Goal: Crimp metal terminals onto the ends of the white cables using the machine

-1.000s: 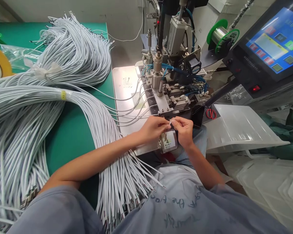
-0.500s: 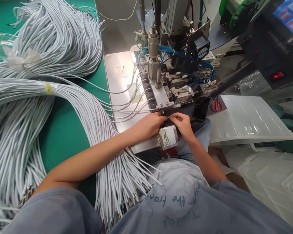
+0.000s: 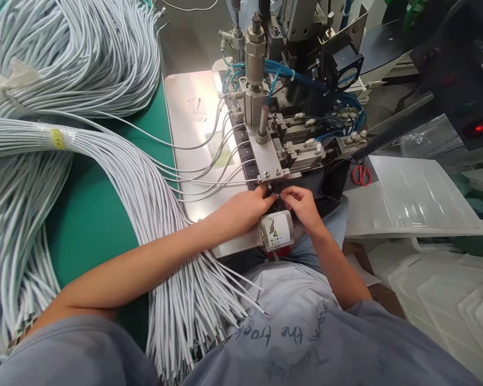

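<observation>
My left hand (image 3: 247,206) and my right hand (image 3: 302,203) meet fingertip to fingertip at the front edge of the machine's metal fixture (image 3: 270,161). Both are pinched on the end of a thin white cable (image 3: 209,185) that runs leftward across the steel plate (image 3: 193,118). The cable tip itself is hidden between my fingers. A small cylinder with a warning label (image 3: 277,229) sits just below my hands. Several other white cables lie in the fixture's slots to the left.
Large bundles of white cables (image 3: 64,59) cover the green mat (image 3: 92,214) on the left and spill toward my lap. Red scissors (image 3: 361,175) lie right of the machine. White plastic trays (image 3: 414,198) stand on the right. A control box with a red switch (image 3: 481,127) is at upper right.
My hands have moved forward from just above the labelled cylinder up to the fixture's front edge, carrying the cable end. The view has tilted down and closer.
</observation>
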